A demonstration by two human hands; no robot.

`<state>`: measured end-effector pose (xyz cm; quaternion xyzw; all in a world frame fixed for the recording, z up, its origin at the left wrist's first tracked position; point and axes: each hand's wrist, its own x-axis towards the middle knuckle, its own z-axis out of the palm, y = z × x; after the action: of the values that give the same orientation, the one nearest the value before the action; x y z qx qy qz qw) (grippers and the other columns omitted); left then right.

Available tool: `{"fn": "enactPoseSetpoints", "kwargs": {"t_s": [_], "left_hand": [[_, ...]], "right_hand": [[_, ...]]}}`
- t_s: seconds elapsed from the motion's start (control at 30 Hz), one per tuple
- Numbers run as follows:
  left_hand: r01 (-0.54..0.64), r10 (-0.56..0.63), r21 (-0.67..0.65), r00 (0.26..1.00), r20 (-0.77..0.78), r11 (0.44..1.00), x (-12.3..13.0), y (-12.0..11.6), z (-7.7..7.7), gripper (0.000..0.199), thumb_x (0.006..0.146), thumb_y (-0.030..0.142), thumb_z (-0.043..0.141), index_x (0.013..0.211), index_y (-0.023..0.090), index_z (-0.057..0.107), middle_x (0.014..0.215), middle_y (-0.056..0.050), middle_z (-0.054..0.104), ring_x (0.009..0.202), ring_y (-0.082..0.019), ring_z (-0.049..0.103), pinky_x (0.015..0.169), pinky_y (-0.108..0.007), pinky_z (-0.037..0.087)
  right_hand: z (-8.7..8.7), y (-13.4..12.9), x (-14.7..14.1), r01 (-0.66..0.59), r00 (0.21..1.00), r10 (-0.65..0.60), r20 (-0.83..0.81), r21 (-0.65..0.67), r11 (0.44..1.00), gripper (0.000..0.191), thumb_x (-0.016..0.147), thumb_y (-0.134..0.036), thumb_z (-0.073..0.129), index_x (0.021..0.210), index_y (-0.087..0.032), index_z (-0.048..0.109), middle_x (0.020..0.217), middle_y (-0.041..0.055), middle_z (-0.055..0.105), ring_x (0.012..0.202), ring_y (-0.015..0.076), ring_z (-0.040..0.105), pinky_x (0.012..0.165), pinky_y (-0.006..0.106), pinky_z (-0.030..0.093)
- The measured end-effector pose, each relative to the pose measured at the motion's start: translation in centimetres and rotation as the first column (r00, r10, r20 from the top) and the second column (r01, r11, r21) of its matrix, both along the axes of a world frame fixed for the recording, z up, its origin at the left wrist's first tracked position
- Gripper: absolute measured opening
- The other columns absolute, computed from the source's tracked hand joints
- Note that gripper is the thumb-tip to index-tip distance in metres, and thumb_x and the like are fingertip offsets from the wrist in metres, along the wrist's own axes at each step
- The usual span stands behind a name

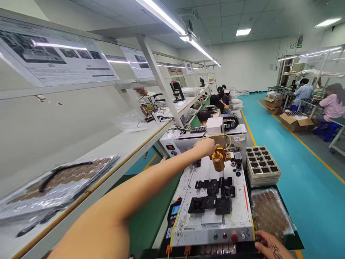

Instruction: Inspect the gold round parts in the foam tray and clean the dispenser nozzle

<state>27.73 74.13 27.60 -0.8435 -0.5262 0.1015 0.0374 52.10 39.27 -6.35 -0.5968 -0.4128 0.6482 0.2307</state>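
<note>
Left hand (206, 146) was up at the gold canister (218, 164), fingers curled; can't tell the grip. Right hand (271, 246), fingers bent, was at the machine's (198, 237) near right corner, probably bracing. Black fixtures (196, 205) lay mid-bed, presumably for head access.

Black fixtures (223, 205) obstruct the middle of the white bed (185, 223), leaving room toward its front edge.

A pale wall (253, 68) stands at one o'clock under a paneled ceiling (229, 21). Tube lights (202, 48) glow at twelve. Yellow lines (323, 160) edge the glossy turquoise floor (304, 180) at two; a white bench (113, 144) extends from nine toward twelve.
</note>
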Motion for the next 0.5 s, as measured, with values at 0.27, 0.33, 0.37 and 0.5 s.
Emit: {"fn": "enactPoseSetpoints", "kwargs": {"t_s": [0.27, 0.33, 0.37, 0.5], "left_hand": [[0.095, -0.095, -0.016, 0.995, 0.012, 0.995, -0.6, -0.1, 0.2, 0.033, 0.105, 0.044, 0.065, 0.121, 0.015, 0.071, 0.123, -0.011, 0.074, 0.113, -0.025, 0.071, 0.102, -0.045, 0.057], [0.057, -0.058, 0.001, 0.998, 0.009, 0.998, -0.6, -0.1, 0.1, 0.04, 0.107, 0.05, 0.059, 0.113, 0.013, 0.073, 0.116, -0.014, 0.076, 0.108, -0.027, 0.073, 0.098, -0.046, 0.058], [0.038, -0.038, 0.02, 0.999, 0.013, 0.999, -0.6, -0.2, 0.0, 0.047, 0.108, 0.054, 0.053, 0.11, 0.012, 0.074, 0.114, -0.017, 0.076, 0.107, -0.029, 0.073, 0.096, -0.047, 0.058], [0.035, -0.039, 0.083, 0.998, 0.047, 0.996, -1.0, -0.4, -0.1, 0.06, 0.109, 0.061, 0.042, 0.118, 0.011, 0.074, 0.124, -0.025, 0.073, 0.118, -0.036, 0.07, 0.098, -0.045, 0.056]], "right_hand": [[3.7, 0.4, 0.2, -0.029, 0.998, 0.023, -0.06, -0.097, 0.995, 0.092, 0.075, -0.077, 0.08, 0.15, -0.025, 0.065, 0.157, 0.0123, 0.058, 0.147, 0.0395, 0.052, 0.116, 0.041, 0.051], [3.9, 0.6, -0.1, -0.052, 0.998, 0.048, -0.041, -0.091, 0.995, 0.097, 0.075, -0.079, 0.079, 0.152, -0.023, 0.064, 0.156, 0.0135, 0.058, 0.147, 0.0393, 0.052, 0.116, 0.04, 0.05], [3.9, 0.7, -0.2, -0.063, 0.998, 0.06, -0.031, -0.077, 0.995, 0.098, 0.075, -0.08, 0.077, 0.152, -0.022, 0.063, 0.155, 0.0141, 0.059, 0.146, 0.0394, 0.053, 0.117, 0.04, 0.049], [3.8, 1.3, -1.1, -0.088, 0.996, 0.088, -0.008, -0.012, 0.996, 0.093, 0.076, -0.081, 0.075, 0.148, -0.022, 0.066, 0.148, 0.0137, 0.065, 0.142, 0.0397, 0.056, 0.116, 0.04, 0.048]]}}
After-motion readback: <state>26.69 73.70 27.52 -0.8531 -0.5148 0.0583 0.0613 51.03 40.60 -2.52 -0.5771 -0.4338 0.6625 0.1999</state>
